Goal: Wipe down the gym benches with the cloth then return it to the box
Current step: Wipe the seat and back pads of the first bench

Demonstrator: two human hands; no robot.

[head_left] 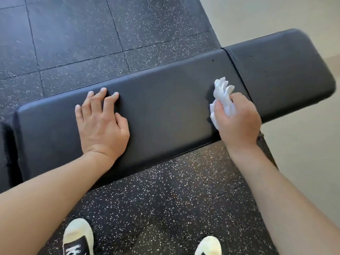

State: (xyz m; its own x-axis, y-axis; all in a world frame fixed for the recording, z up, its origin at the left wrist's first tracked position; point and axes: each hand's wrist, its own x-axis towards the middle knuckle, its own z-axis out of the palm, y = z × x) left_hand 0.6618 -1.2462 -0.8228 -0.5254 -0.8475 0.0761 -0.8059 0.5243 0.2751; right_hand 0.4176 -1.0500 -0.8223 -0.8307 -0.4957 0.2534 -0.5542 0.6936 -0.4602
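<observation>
The white cloth (223, 99) is lying bunched on the black padded gym bench (165, 100), near the seam where the long pad is meeting the shorter pad (283, 70) to its right. The right hand (237, 120) is gripping the cloth, its thumb and curled fingers closing round the wad and holding it against the upholstery, with crumpled folds sticking out beyond the fingers toward the far edge. The left hand (102, 124) is resting palm-down on the same long pad, well apart from the cloth, its fingers spread and nearly straight, holding nothing. Both bare forearms are reaching in from the near side. The bench is standing on dark speckled rubber floor tiles (73, 43). Two pale sneakers (78, 236) are showing at the bottom edge, and a beige wall (276, 11) is running behind the bench's right end.
</observation>
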